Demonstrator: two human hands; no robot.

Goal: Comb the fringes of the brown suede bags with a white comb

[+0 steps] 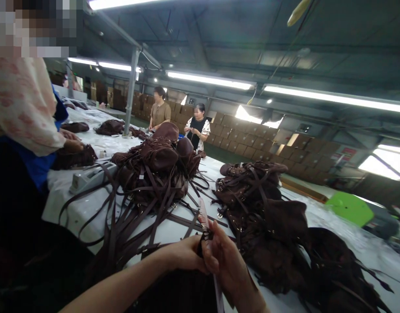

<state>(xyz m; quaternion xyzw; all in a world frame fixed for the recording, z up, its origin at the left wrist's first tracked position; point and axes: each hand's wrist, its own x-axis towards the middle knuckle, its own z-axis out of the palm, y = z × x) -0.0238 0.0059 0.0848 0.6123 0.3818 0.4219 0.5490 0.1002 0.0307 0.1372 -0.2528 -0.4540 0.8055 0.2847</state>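
Note:
Low in the middle of the head view, my two hands meet in front of the table. My left hand (pixel 188 254) comes in from the left, closed on a small dark brown piece (pixel 205 238), perhaps part of a bag; its fingertips are mostly hidden. Against it, my right hand (pixel 224 254) is closed with bent fingers around a long pale pinkish strip (pixel 203 211), jagged along one edge. The strip sticks out above and below the hand. Just beyond lies a heap of dark brown bags (pixel 154 169) with long trailing straps (pixel 113 217).
More brown bags (pixel 268 217) are piled at the right on the white-covered table (pixel 66 204). A co-worker's sleeve (pixel 24 104) is close at the left. Two people (pixel 160 111) stand across the table. A metal post (pixel 131 91) rises from it; a green object (pixel 348 209) stands at right.

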